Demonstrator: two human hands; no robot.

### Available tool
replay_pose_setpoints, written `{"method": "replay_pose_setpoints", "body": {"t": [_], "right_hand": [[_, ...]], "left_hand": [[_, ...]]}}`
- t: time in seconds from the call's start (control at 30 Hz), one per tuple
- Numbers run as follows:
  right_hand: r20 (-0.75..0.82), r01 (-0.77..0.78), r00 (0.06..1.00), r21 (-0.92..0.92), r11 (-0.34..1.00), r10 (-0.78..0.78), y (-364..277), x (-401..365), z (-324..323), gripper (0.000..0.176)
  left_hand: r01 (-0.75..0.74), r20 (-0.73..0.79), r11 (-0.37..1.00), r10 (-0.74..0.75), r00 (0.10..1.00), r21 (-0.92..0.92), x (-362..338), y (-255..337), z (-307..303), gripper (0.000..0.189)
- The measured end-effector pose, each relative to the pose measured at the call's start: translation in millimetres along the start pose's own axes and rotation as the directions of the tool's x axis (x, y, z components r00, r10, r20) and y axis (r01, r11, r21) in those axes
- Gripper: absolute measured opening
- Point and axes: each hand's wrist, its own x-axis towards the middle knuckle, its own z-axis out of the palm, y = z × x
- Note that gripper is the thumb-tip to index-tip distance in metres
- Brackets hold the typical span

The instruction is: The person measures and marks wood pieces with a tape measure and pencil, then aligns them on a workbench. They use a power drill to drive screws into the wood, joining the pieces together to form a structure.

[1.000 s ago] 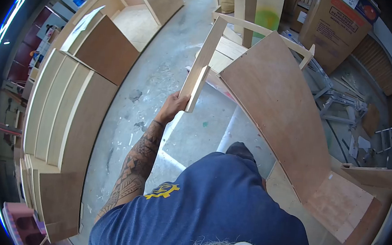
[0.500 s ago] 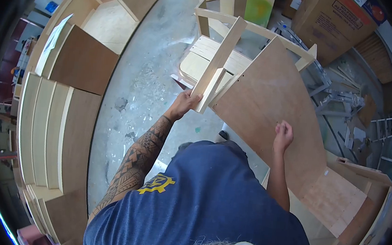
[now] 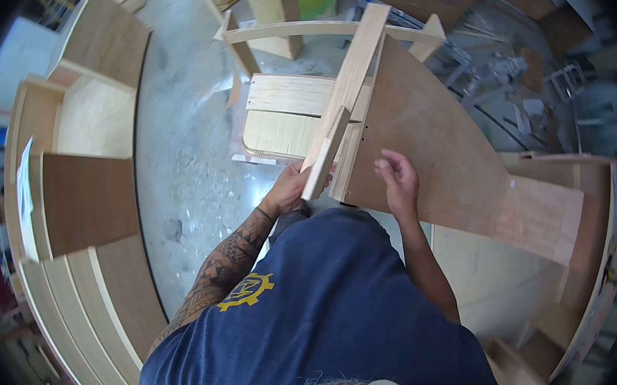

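"Grey floor [image 3: 180, 189] shows between the wooden furniture. Where is the long wooden board [image 3: 354, 68]?"

"Its near end is in the left hand [image 3: 289, 188], fingers clamped on it. From there it slants forward, passing beside the edge of the big plywood panel [image 3: 431, 137] to the curved rail [image 3: 293, 28]."

"And the right hand [image 3: 400, 180]?"

"Off to the board's right, apart from it, over the panel. The fingers are half-curled, thumb and fingertips parted. Whether they touch the panel, one cannot tell."
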Motion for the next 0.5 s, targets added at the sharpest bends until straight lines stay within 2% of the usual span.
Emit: {"method": "replay_pose_setpoints", "body": {"t": [0.03, 0.07, 0.1, 0.13, 0.2, 0.23, 0.27, 0.3, 0.33, 0.37, 0.43, 0.47, 0.5], "right_hand": [[0.055, -0.046, 0.998, 0.149, 0.988, 0.038, -16.1, 6.1, 17.0, 0.043], [0.024, -0.042, 0.999, 0.14, 0.989, 0.039, -34.3, 13.2, 34.5, 0.043], [0.159, -0.142, 0.984, 0.456, 0.879, 0.077, -53.2, 21.2, 52.5, 0.052], [0.294, -0.257, 0.954, 0.704, 0.662, 0.057, -66.4, 28.7, 66.7, 0.061], [0.239, -0.22, 0.968, 0.684, 0.696, 0.071, -79.1, 42.4, 85.0, 0.065], [0.211, -0.201, 0.974, 0.661, 0.723, 0.077, -82.7, 49.4, 89.3, 0.07], [0.196, -0.193, 0.977, 0.657, 0.729, 0.083, -76.6, 58.4, 90.2, 0.07], [0.028, -0.125, 0.991, 0.532, 0.837, 0.13, -71.7, 66.8, 93.6, 0.07], [-0.143, -0.083, 0.979, 0.381, 0.921, 0.148, -66.6, 71.6, 94.9, 0.071], [-0.152, -0.091, 0.976, 0.373, 0.924, 0.157, -62.5, 74.5, 92.7, 0.071], [-0.345, -0.066, 0.932, 0.133, 0.989, 0.109, -78.4, 75.1, 99.3, 0.071], [-0.349, -0.07, 0.931, 0.125, 0.99, 0.11, -76.3, 79.0, 101.3, 0.071], [-0.384, -0.082, 0.916, 0.1, 0.992, 0.114, -71.2, 83.7, 103.8, 0.073]], "left_hand": [[0.075, 0.151, 0.99, -0.057, 0.987, -0.117, 0.8, 8.8, -8.9, 0.039], [0.185, 0.255, 0.961, -0.13, 0.958, -0.205, 2.4, 16.6, -16.0, 0.041], [0.201, 0.281, 0.959, -0.14, 0.949, -0.202, 5.0, 22.9, -19.7, 0.041], [0.274, 0.37, 0.936, -0.179, 0.912, -0.222, 7.1, 28.9, -21.6, 0.041], [0.46, 0.534, 0.853, -0.276, 0.799, -0.248, 15.9, 37.6, -25.0, 0.045], [0.473, 0.549, 0.847, -0.281, 0.787, -0.244, 23.2, 39.6, -28.4, 0.045], [0.346, 0.451, 0.938, -0.297, 0.841, -0.026, 31.5, 40.2, -31.8, 0.049], [0.213, 0.351, 0.955, -0.275, 0.895, 0.205, 40.6, 39.0, -35.6, 0.054], [0.272, 0.277, 0.949, -0.307, 0.91, 0.158, 47.9, 41.0, -44.9, 0.063], [0.282, 0.286, 0.948, -0.315, 0.905, 0.149, 47.6, 41.6, -55.6, 0.063], [0.258, 0.201, 0.964, -0.267, 0.943, 0.07, 39.6, 64.9, -58.2, 0.068], [0.215, 0.232, 0.962, -0.251, 0.94, 0.171, 37.9, 73.9, -50.5, 0.07], [0.218, 0.234, 0.962, -0.252, 0.939, 0.165, 37.6, 75.2, -42.7, 0.07]]}}
